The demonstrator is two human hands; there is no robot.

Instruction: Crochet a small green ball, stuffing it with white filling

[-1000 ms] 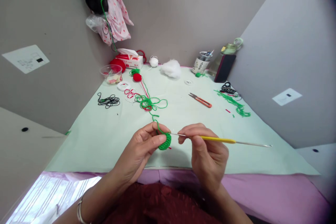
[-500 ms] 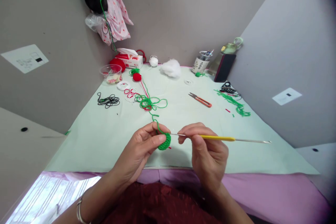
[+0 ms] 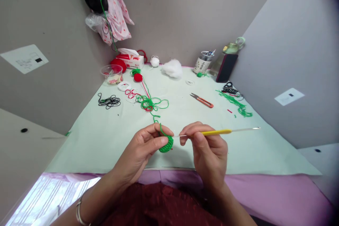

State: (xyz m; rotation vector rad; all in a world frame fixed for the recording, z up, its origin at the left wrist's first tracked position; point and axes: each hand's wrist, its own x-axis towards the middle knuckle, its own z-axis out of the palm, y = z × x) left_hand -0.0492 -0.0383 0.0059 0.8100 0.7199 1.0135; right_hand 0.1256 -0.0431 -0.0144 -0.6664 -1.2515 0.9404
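Between the thumb and fingers of my left hand [image 3: 144, 148] is a small round green crochet piece [image 3: 166, 144]. Green yarn [image 3: 156, 117] runs up from it, over the left fingers, to a loose tangle on the table. My right hand [image 3: 209, 152] is closed on the yellow handle of a double-ended crochet hook [image 3: 217, 132]. The hook's thin metal shaft points left and meets the top edge of the crochet piece. Its tip is hidden by the left fingertips and the yarn. The other metal end sticks out to the right, tilted slightly upward.
Beyond my hands lie tangled green and red yarn [image 3: 152, 103], black cord [image 3: 108, 101] and orange thread snips [image 3: 201, 100]. White stuffing [image 3: 172, 69], a tissue box [image 3: 131, 60], a pen holder [image 3: 203, 63] and a phone [image 3: 227, 67] stand farther back. Green yarn ends [image 3: 237, 104] lie right.
The hook's right end has swung upward and a little left as my right hand turned it. My left hand and the crochet piece have barely shifted.
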